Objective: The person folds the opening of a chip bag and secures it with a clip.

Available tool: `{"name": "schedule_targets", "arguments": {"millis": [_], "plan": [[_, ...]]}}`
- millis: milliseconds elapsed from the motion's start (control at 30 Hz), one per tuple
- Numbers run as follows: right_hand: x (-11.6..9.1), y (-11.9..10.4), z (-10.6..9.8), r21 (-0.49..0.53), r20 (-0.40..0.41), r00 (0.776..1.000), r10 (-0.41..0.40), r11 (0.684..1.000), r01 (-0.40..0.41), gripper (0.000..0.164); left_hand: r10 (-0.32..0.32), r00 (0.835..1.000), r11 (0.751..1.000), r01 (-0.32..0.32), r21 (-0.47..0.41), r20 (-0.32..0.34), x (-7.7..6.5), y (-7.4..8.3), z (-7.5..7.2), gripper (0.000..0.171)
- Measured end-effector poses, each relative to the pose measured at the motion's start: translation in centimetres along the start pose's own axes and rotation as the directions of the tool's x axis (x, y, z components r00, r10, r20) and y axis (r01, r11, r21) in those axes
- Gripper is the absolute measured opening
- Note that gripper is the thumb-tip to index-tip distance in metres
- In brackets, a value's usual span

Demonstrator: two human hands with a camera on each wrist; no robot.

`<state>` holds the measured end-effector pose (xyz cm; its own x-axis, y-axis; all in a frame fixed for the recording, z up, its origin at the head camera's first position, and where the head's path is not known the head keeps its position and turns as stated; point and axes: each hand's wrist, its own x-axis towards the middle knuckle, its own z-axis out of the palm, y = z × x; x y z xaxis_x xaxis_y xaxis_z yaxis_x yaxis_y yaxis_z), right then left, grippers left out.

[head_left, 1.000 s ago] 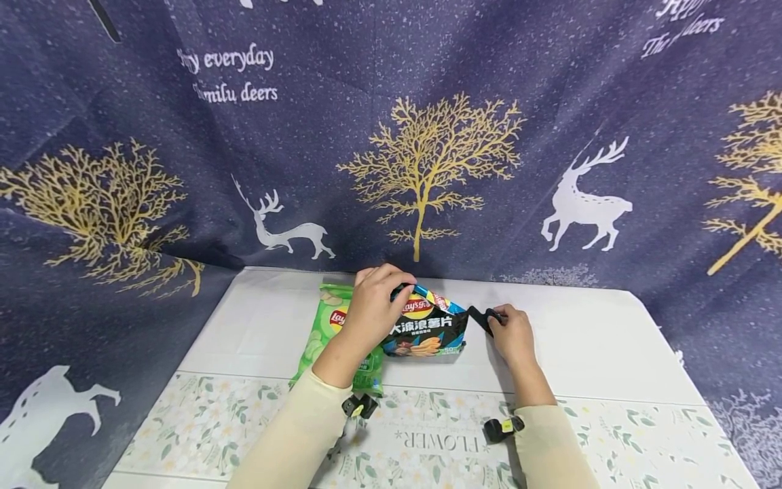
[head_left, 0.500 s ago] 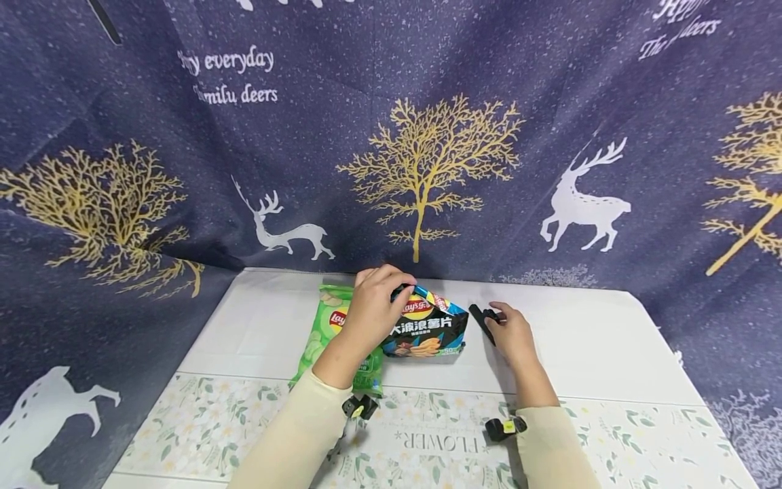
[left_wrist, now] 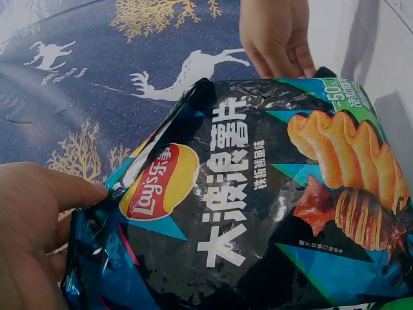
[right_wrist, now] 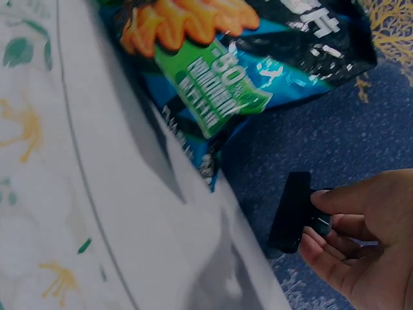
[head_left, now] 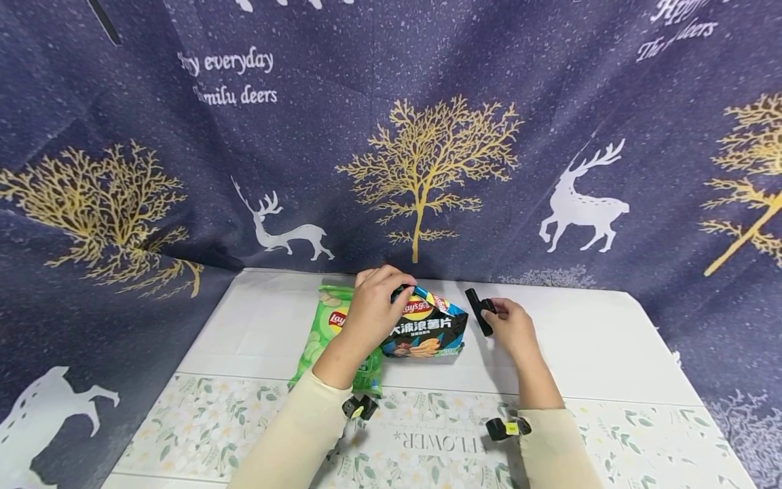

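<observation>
A black and blue Lay's potato chip bag (head_left: 427,333) stands on the table, its top edge folded over. My left hand (head_left: 373,305) pinches that folded top at its left end, thumb in front; the left wrist view shows the bag (left_wrist: 226,194) close up beside the hand (left_wrist: 32,219). Just right of the bag, my right hand (head_left: 512,329) holds a black bag clip (head_left: 479,312) by its short grip, between thumb and fingers. In the right wrist view the long bar of the clip (right_wrist: 292,213) is apart from the bag.
A green Lay's chip bag (head_left: 320,339) lies flat to the left, partly behind my left forearm. The white table (head_left: 586,339) has a flowered strip along its front. A dark blue cloth with deer and trees (head_left: 293,170) hangs behind the table.
My right hand has shifted slightly away from the chip bag and turned, so the clip's bar now stands more upright. The left hand stays in place on the fold.
</observation>
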<state>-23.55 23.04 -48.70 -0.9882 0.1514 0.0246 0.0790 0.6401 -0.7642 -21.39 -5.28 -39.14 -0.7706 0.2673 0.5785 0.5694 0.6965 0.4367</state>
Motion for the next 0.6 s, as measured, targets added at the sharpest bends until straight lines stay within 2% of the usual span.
{"name": "schedule_targets", "arguments": {"millis": [267,600], "plan": [[-0.7,-1.3,-0.8,0.019,-0.016,0.999,-0.035,0.999,0.035,0.042,-0.003,1.0,1.0,0.003,-0.002,0.004,-0.1,-0.1,0.1,0.011],[-1.5,-2.8,-1.6,0.094,0.02,0.998,-0.066,0.994,0.063,0.047,0.001,1.0,1.0,-0.001,0.004,-0.007,-0.1,0.0,0.2,0.011]]}}
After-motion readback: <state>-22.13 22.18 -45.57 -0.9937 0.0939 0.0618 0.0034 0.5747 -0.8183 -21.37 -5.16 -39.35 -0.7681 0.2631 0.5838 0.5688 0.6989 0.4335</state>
